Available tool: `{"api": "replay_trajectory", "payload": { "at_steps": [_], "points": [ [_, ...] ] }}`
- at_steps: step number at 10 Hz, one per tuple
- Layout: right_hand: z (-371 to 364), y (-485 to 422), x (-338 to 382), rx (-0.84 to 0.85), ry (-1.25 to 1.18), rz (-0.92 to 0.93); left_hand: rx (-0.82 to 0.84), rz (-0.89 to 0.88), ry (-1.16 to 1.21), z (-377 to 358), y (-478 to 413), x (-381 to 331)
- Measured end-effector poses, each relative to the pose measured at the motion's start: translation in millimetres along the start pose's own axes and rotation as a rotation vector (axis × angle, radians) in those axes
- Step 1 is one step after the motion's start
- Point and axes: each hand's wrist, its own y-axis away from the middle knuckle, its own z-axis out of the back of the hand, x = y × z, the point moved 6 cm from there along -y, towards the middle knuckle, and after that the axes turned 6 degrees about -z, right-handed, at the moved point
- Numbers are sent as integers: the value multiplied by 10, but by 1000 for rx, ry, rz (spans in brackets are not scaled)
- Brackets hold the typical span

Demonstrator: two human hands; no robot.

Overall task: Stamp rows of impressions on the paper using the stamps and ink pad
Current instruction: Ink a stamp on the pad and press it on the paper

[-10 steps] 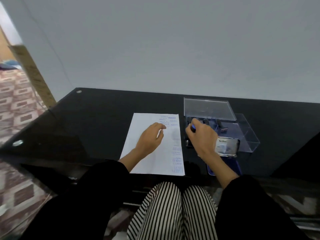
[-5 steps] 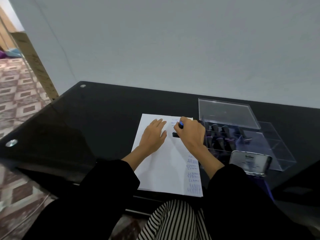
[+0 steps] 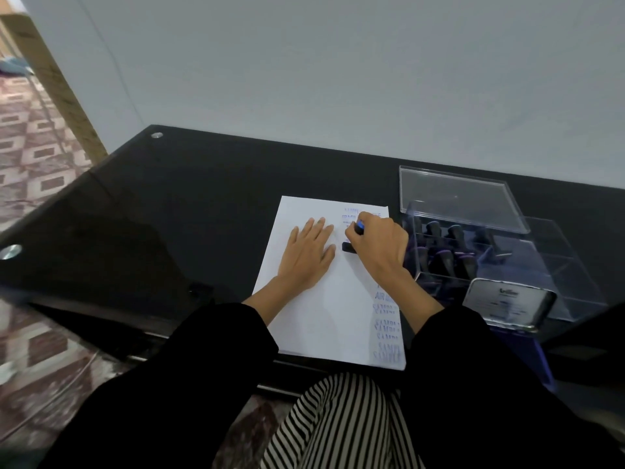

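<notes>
Now pressing the stamp (image 3: 348, 247) on the paper (image 3: 321, 316), top right, gripping it in the right hand (image 3: 380, 245), no longer beside the paper. Still resting the left hand (image 3: 309, 257) flat there.

Glossy black table (image 3: 142, 211), clear plastic box (image 3: 554, 265)

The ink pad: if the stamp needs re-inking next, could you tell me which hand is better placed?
Right. The right hand grips the stamp, and the ink pad lies on its side of the paper; the left hand rests flat on the paper, farther away.
</notes>
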Motion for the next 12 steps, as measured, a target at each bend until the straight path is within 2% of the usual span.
{"api": "replay_trajectory", "payload": {
  "at_steps": [4,7,12],
  "points": [
    [44,-44,9,-60,-41,23,6,-4,-13,-12,4,-1],
    [-100,34,78,54,51,40,4,-10,2,-4,7,-2],
    [-98,73,79,24,22,24,-4,-10,7,-12,-4,5]
  ]
}}
